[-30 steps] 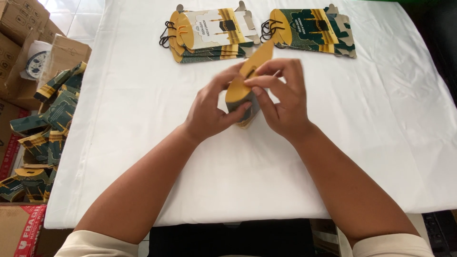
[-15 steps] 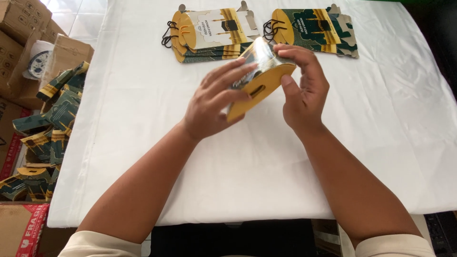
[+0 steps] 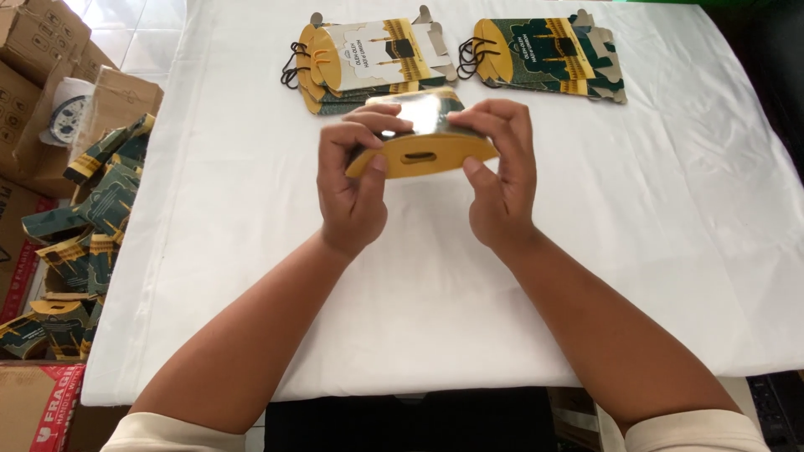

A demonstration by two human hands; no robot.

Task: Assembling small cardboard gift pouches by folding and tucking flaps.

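Note:
My left hand (image 3: pixel 352 180) and my right hand (image 3: pixel 501 180) both grip a small printed card box (image 3: pixel 420 142) above the white table (image 3: pixel 234 251). The box is green and gold, with a curved yellow flap that has a slot in it, turned toward me. My fingers pinch the flap's two ends and my thumbs press under it. Beyond my hands lie two stacks of flat unfolded boxes with black cord handles, one stack (image 3: pixel 368 63) pale-fronted on the left and one stack (image 3: pixel 544 59) dark green on the right.
A heap of folded green and gold boxes (image 3: pixel 79 234) sits on the floor left of the table. Brown cardboard cartons (image 3: pixel 50 67) stand at the upper left and one more carton (image 3: pixel 33 414) at the lower left. The tablecloth's front edge hangs near my elbows.
The box has been turned from a tilted, upright hold to lying level, its yellow flap now facing me. Both hands have shifted to its two ends.

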